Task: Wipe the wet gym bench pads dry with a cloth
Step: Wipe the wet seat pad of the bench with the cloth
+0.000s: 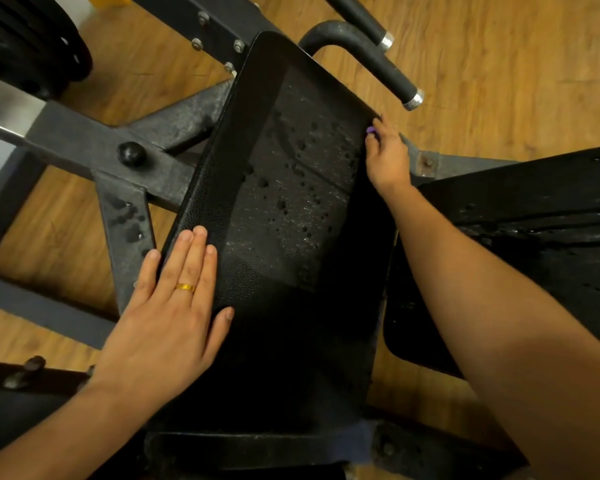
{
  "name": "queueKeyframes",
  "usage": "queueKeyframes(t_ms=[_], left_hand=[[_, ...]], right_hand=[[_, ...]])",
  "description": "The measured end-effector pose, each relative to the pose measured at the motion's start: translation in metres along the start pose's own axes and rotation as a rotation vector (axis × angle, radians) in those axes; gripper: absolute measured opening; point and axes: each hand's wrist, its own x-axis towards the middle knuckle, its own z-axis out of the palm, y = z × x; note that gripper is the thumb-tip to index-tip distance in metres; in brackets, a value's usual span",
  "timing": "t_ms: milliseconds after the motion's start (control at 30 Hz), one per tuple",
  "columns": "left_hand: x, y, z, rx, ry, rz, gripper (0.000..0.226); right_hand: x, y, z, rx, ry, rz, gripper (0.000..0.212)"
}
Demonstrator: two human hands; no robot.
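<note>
Readable text: none.
Bench pad [291, 188]: black grained cover beaded with water, no lettering or logo legible (its near end lies in deep shadow, so nothing can be told there).
Second pad [541, 216], at the right edge: wet and dark, no print to be read.
Frame [84, 140]: grey metal, with two tiny pale marks on the upright by the pad's left edge, too small to read.
Weight plates [32, 36], top left corner: blurred, no numbers legible.
</note>
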Motion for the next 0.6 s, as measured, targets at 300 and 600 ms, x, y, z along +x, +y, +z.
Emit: queueKeyframes(t_ms=[300, 600], left_hand=[[-0.001, 0.000, -0.001, -0.017, -0.005, -0.005, 0.078], [-0.003, 0.000, -0.002, -0.002, -0.019, -0.004, 0.078]], right_hand=[[-0.142, 0.015, 0.022, -0.027, 0.017, -0.011, 0.048], [-0.237, 0.010, 0.034, -0.028, 0.004, 0.016, 0.048]])
